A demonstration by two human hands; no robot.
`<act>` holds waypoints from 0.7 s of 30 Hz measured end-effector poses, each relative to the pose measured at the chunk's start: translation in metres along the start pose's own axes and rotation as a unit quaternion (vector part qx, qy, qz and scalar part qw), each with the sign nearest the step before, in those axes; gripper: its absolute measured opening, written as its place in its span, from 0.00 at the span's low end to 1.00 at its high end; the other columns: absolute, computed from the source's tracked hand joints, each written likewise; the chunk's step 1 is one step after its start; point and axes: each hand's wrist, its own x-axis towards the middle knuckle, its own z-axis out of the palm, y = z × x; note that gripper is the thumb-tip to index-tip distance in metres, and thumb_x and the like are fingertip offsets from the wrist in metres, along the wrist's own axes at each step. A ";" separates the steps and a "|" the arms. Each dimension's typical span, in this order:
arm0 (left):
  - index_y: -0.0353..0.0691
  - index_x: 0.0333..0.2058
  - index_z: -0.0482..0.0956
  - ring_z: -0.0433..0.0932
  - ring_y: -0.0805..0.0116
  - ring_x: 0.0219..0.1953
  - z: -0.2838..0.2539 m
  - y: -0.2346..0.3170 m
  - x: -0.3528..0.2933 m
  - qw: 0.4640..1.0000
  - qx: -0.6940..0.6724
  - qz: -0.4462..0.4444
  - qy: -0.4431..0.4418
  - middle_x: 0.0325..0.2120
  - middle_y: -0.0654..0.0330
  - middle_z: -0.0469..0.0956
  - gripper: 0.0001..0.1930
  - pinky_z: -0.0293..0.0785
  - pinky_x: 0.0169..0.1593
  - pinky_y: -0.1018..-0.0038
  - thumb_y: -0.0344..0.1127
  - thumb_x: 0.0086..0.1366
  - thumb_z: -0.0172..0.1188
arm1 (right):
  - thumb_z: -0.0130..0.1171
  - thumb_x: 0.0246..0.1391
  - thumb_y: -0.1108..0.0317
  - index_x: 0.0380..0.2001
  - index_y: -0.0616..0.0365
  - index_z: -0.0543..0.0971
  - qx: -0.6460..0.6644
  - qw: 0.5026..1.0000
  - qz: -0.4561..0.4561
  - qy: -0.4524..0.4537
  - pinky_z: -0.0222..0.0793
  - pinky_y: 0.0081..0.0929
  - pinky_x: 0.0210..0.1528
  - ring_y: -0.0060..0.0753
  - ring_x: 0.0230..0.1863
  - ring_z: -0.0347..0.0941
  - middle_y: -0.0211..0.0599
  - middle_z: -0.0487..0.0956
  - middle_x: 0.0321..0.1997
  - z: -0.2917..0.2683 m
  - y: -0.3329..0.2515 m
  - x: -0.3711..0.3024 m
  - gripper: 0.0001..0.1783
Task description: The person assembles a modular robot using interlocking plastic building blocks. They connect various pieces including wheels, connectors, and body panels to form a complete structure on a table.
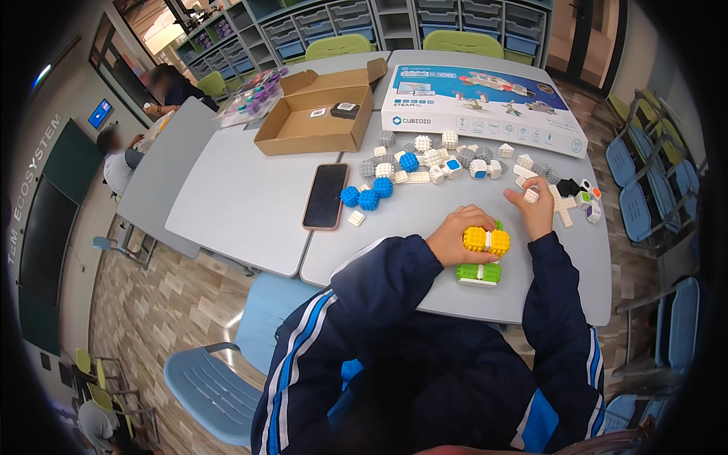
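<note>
My left hand point(453, 234) is closed around a pair of yellow studded blocks point(497, 243) joined by a white piece. A bit of green shows behind them, partly hidden by the fingers. Just nearer to me on the table lies a green block assembly point(478, 274) with a white strip and white base. My right hand point(537, 206) pinches a small white block point(531, 196) between thumb and finger, to the right of the yellow blocks. Beyond that hand lie a white cross-shaped piece point(562, 205) and several white blocks with coloured faces point(584, 199).
White and grey blocks point(436, 158) and several blue blocks point(368, 199) are scattered across the table's middle. A phone point(326, 197) lies to their left. Behind stand an open cardboard box point(315, 121) and a large printed toy box point(478, 98). Two people sit at the far left.
</note>
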 end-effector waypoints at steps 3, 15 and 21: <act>0.40 0.35 0.78 0.76 0.58 0.46 0.000 0.000 0.000 1.000 -0.002 0.009 0.008 0.39 0.58 0.81 0.22 0.67 0.54 0.63 0.41 0.44 0.78 | 0.70 0.49 0.70 0.33 0.56 0.71 -0.096 0.995 -0.029 -0.014 0.66 0.25 0.30 0.25 0.26 0.69 0.31 0.73 0.25 0.002 0.015 0.001 0.15; 0.37 0.36 0.79 0.77 0.57 0.48 -0.001 0.001 -0.001 1.000 -0.001 -0.009 0.013 0.41 0.54 0.81 0.22 0.71 0.54 0.64 0.37 0.44 0.79 | 0.64 0.51 0.70 0.56 0.58 0.74 -0.203 0.970 -0.108 -0.074 0.60 0.40 0.64 0.52 0.62 0.62 0.49 0.64 0.63 0.014 0.037 -0.009 0.27; 0.34 0.34 0.81 0.77 0.59 0.45 -0.001 -0.005 -0.001 0.991 -0.050 -0.081 0.098 0.40 0.53 0.81 0.19 0.72 0.52 0.65 0.36 0.46 0.78 | 0.65 0.52 0.68 0.57 0.57 0.74 -0.135 0.984 -0.106 -0.052 0.62 0.39 0.64 0.52 0.63 0.65 0.48 0.66 0.64 0.008 0.008 -0.006 0.27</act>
